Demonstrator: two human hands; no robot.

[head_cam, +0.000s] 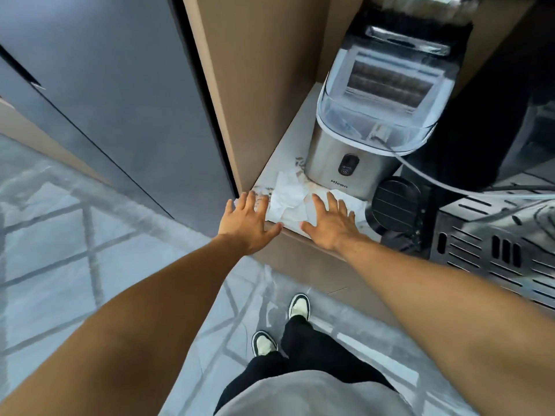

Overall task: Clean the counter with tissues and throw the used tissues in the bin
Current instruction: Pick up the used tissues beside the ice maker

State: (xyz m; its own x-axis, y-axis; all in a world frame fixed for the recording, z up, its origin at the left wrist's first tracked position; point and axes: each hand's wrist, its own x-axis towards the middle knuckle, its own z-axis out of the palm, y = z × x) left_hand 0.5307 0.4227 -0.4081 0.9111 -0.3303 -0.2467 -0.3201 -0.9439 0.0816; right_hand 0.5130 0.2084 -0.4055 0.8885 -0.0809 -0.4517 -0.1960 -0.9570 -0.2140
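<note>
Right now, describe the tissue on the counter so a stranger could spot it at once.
Find the steel ice maker with the clear domed lid at the left end of the white counter. Just in front of its base, near the counter's front edge, lies the tissue, between the left hand and the right hand. It is the only crumpled white sheet there, edged with brownish stains.

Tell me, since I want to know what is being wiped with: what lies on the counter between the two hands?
Crumpled white tissues lie on the counter between the left hand and the right hand, over brownish stains, in the head view.
</note>
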